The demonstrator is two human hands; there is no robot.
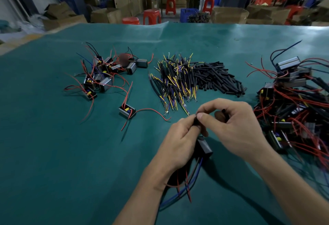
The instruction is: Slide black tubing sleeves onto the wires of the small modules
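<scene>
My left hand (179,139) grips a small grey module (204,147) just above the green mat, near the table's front centre. Red, blue and black wires (188,182) trail down from the module toward me. My right hand (236,127) pinches a short black tubing sleeve (196,120) between thumb and forefinger, right against the fingertips of the left hand. A brown disc-shaped part (219,115) shows between the right fingers. Loose black sleeves (219,80) lie heaped in the middle of the mat.
A bundle of sleeved yellow-and-blue wires (174,82) lies left of the sleeve heap. A pile of modules (105,73) sits at the left, with one lone module (127,111) nearer. A large tangle of modules and red wires (293,103) fills the right. Stools and boxes stand beyond the table.
</scene>
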